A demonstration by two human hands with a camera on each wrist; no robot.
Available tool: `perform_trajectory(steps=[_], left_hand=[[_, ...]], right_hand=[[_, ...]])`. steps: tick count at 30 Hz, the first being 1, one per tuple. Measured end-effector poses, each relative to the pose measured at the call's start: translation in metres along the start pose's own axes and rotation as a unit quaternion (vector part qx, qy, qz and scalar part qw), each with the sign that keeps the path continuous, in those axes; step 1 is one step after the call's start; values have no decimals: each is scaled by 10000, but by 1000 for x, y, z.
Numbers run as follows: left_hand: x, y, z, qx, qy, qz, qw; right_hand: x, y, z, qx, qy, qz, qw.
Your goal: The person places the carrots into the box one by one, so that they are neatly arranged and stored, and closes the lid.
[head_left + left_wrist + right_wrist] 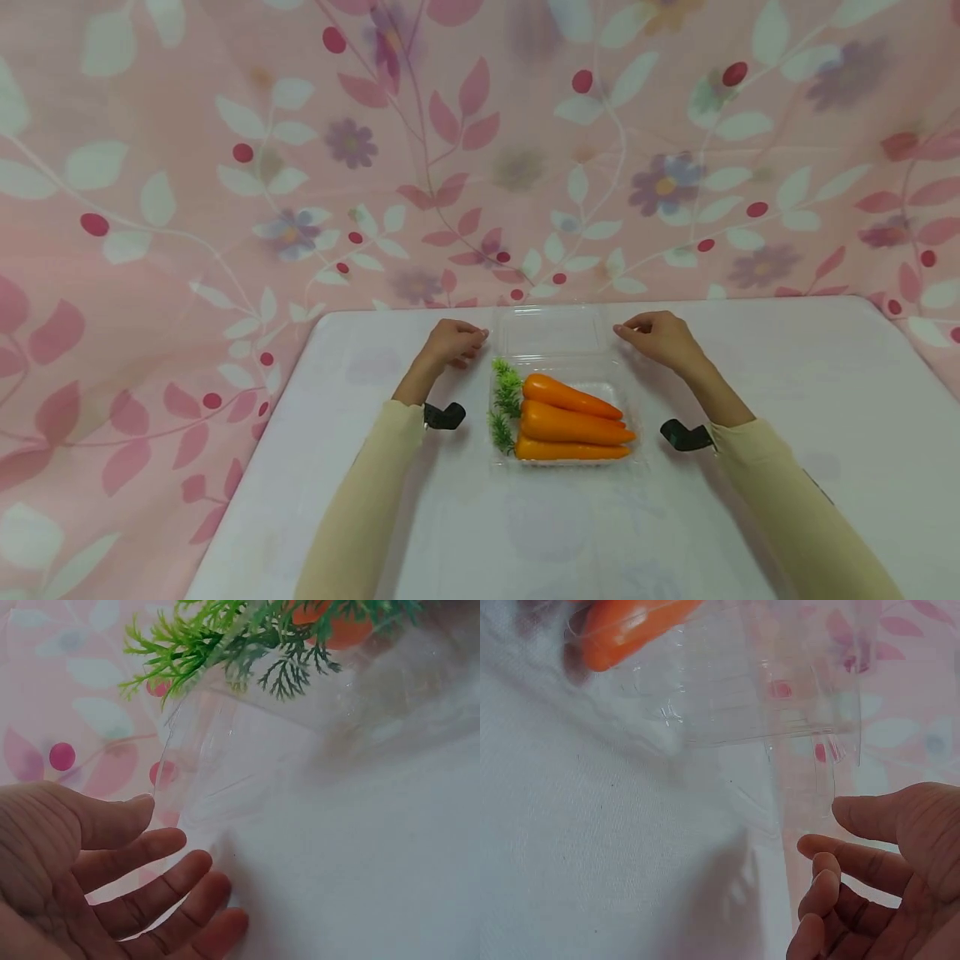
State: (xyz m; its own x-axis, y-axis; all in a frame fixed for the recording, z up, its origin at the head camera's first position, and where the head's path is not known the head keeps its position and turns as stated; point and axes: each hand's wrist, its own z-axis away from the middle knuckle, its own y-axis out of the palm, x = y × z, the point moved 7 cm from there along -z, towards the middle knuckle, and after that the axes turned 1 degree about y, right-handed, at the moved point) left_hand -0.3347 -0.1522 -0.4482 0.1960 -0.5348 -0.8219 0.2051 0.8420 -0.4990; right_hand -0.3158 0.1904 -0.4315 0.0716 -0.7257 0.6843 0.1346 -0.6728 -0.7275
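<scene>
A clear plastic clamshell box [570,463] lies with its lid [551,332] folded back on the far side. Three orange carrots [573,423] lie side by side in it, with green feathery sprigs [506,392] along the left. My left hand [453,342] is at the lid's left edge; its thumb tip comes right to the plastic, the fingers spread loosely below in the left wrist view. Across from it, my right hand [660,337] is beside the lid's right edge. Its thumb [870,816] meets the lid's corner in the right wrist view, with the other fingers loosely bent and apart.
The box stands on a table with a white cloth [420,533]. A pink floral curtain [450,150] hangs right behind the table's far edge. Black wrist mounts [445,416] stick out from both sleeves, one on each side of the box.
</scene>
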Motion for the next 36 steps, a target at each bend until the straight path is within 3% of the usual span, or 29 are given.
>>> perform_trajectory(steps=[9, 17, 29, 36], left_hand=[[6, 2, -6, -343, 105, 548, 9979], [0, 6, -7, -111, 565, 629, 9964], [-12, -5, -5, -587, 1091, 981, 9874], [-23, -8, 1, -587, 1554, 1381, 9764]], right_hand=[[-6, 12, -6, 19, -14, -350, 9994], [0, 10, -3, -196, -243, -418, 9986], [8, -7, 0, -1008, -572, -518, 9919], [11, -18, 6, -1391, -826, -683, 9845]])
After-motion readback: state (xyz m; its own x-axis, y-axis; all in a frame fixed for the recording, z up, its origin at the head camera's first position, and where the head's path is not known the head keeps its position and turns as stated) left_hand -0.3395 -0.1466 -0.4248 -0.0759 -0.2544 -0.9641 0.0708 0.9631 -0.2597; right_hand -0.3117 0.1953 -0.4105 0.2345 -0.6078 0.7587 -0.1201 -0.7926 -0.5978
